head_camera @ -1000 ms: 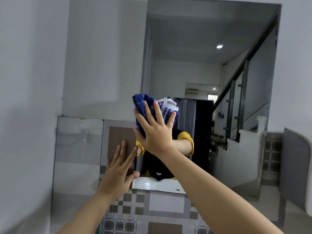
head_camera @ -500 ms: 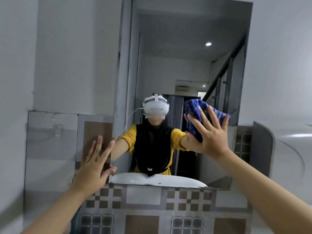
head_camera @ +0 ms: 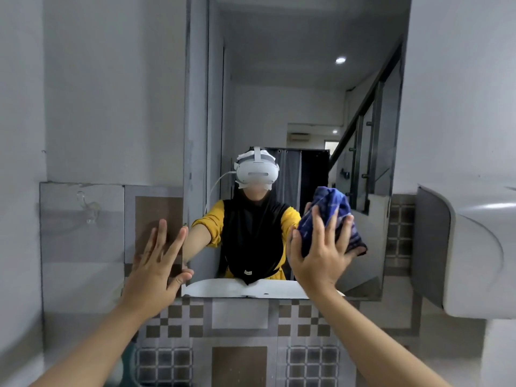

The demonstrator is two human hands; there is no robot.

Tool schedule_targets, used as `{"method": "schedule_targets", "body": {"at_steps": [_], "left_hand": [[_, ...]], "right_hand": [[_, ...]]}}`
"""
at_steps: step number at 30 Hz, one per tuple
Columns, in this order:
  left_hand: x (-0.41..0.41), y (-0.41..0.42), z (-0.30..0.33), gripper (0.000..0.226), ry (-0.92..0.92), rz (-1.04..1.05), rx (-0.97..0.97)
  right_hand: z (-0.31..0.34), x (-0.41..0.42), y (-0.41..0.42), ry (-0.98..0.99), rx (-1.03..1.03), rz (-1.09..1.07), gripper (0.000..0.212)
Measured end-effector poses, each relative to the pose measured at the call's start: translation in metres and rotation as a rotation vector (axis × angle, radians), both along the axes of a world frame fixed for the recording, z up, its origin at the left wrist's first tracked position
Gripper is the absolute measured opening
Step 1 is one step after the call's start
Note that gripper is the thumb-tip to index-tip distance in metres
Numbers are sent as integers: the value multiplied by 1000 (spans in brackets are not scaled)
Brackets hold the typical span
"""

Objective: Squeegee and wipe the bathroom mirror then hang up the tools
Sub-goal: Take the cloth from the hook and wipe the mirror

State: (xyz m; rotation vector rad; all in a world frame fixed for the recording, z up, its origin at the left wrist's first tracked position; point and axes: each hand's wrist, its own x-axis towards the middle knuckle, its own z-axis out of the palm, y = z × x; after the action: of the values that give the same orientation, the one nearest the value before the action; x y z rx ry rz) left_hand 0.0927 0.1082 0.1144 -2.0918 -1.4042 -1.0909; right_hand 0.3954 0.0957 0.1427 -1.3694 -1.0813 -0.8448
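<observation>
The right hand [head_camera: 321, 255] presses a bunched dark-blue striped cloth [head_camera: 333, 216] against the mirror [head_camera: 307, 93] near its lower right corner, fingers spread over it. The left hand [head_camera: 156, 269] lies open and flat on the tiled wall [head_camera: 240, 314] at the mirror's lower left edge.

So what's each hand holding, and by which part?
The right hand presses a bunched blue cloth to the mirror, palm on its lower middle. The left hand holds nothing.

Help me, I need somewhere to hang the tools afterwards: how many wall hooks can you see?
1: a clear hook on the grey tile left of the mirror, above the left hand. Others may lie outside the view.
</observation>
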Motion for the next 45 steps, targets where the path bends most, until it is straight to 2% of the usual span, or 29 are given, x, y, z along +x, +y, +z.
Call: {"method": "schedule_targets", "body": {"at_steps": [4,8,11,14,18,21,25,27,32,36,38,40,43,45], "left_hand": [[-2,-2,-6,79,32,16,1],[-4,-9,-23,80,45,41,-33],[-9,-7,-35,79,99,47,-35],[-13,-3,-42,92,103,21,4],[-14,0,-44,95,83,0,28],[-13,-1,-44,92,86,31,25],[-13,-3,-42,73,79,34,27],[-12,-4,-41,69,90,35,21],[-11,-4,-41,69,95,2,41],[-11,-2,-41,71,116,30,40],[-11,-1,-42,72,120,44,45],[-11,0,-42,72,119,39,37],[-10,-2,-41,73,108,27,22],[-8,-5,-39,73,88,28,7]], "right_hand": [[2,-55,10,-10,20,22,54],[17,-106,16,-107,58,50,50],[27,-144,19,-230,47,100,45],[29,-166,21,-454,26,156,46],[28,-159,23,-681,-35,186,53],[28,-137,21,-818,-45,159,51],[26,-93,14,-896,-5,110,47],[24,-62,10,-898,12,66,47],[13,29,-1,-847,29,-60,52],[-5,90,-10,-729,-45,-52,52],[-17,107,-12,-583,-108,-21,51],[-30,108,-16,-351,-167,18,54],[-46,84,-18,-7,-192,13,58],[-51,59,-19,138,-178,37,59]]}}
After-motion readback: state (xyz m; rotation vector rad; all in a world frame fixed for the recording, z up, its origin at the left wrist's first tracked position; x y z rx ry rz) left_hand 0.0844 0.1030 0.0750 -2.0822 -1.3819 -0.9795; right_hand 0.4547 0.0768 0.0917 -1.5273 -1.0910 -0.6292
